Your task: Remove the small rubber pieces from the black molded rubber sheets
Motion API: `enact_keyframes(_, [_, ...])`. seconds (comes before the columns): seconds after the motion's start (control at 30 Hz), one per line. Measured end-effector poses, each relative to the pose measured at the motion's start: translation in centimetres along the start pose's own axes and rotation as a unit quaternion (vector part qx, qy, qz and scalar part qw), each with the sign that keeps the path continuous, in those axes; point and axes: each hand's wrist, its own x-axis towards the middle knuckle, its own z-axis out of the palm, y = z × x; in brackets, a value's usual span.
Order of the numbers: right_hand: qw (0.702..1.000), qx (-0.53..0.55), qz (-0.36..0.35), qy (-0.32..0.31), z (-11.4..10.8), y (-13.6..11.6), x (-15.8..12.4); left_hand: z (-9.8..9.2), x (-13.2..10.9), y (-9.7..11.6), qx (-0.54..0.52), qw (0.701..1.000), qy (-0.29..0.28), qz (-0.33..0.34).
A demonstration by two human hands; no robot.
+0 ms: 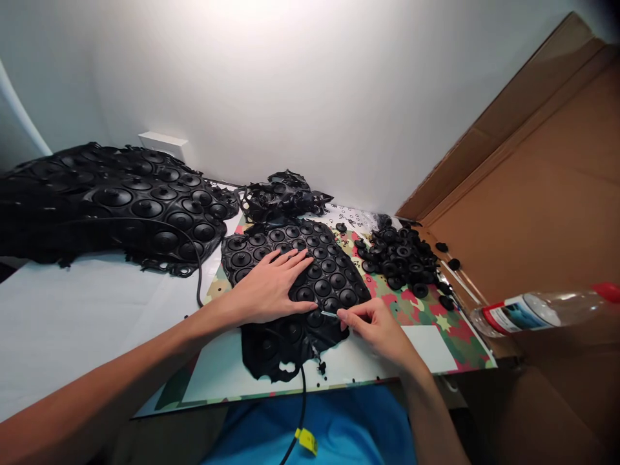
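A black rubber sheet [334, 265] moulded with rows of round parts lies on a camouflage-patterned mat [426, 316] in front of me. My left hand [271, 287] presses flat on the sheet, fingers spread. My right hand [375, 326] pinches a thin, light-coloured tool [329, 314] whose tip touches the sheet's right edge. A pile of loose black round parts [400, 255] sits to the right of the sheet.
A big stack of black moulded sheets [111, 200] fills the left. Black scrap webbing [283, 194] lies at the back. An open cardboard box [533, 213] stands at the right, with a plastic bottle [542, 310] lying on it. A black cable [198, 271] crosses the table.
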Motion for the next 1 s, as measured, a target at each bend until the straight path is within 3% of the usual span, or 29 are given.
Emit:
enact_keyframes(0.23, [1.0, 0.016, -0.014, 0.019, 0.6, 0.1, 0.2, 0.1, 0.1, -0.2, -0.017, 1.0, 0.008, 0.007])
enact_keyframes(0.43, [0.987, 0.099, -0.126, -0.017, -1.0, -0.6, -2.6, 0.0, 0.0, 0.1, -0.01, 1.0, -0.013, 0.001])
enact_keyframes(0.53, [0.99, 0.079, -0.099, 0.061, -1.9, -0.8, -2.8, 0.1, -0.1, 0.1, -0.014, 1.0, -0.007, 0.005])
enact_keyframes(0.6, [0.986, 0.054, -0.063, 0.147, -2.1, -0.7, -2.1, -0.1, 0.1, 0.1, -0.017, 1.0, -0.01, 0.002])
enact_keyframes(0.67, [0.97, -0.004, -0.029, 0.243, -1.9, -0.4, -1.1, -1.0, 0.2, 0.0, -0.033, 0.999, -0.021, -0.004])
enact_keyframes(0.73, [0.959, -0.05, -0.016, 0.278, -1.3, -0.4, -0.6, -2.5, 0.0, -0.1, -0.063, 0.997, -0.026, -0.026])
enact_keyframes(0.83, [0.987, -0.049, -0.03, 0.153, -0.1, -1.1, -1.0, -5.0, -1.5, -0.3, -0.106, 0.993, 0.0, -0.058])
enact_keyframes(0.9, [0.997, -0.047, -0.034, 0.058, 0.8, -1.8, -1.7, -6.0, -3.6, 0.0, -0.104, 0.993, 0.039, -0.027])
enact_keyframes(1.0, [0.997, -0.066, -0.012, 0.025, 2.2, -2.9, -2.5, -5.2, -7.6, 1.2, -0.094, 0.991, 0.092, 0.003])
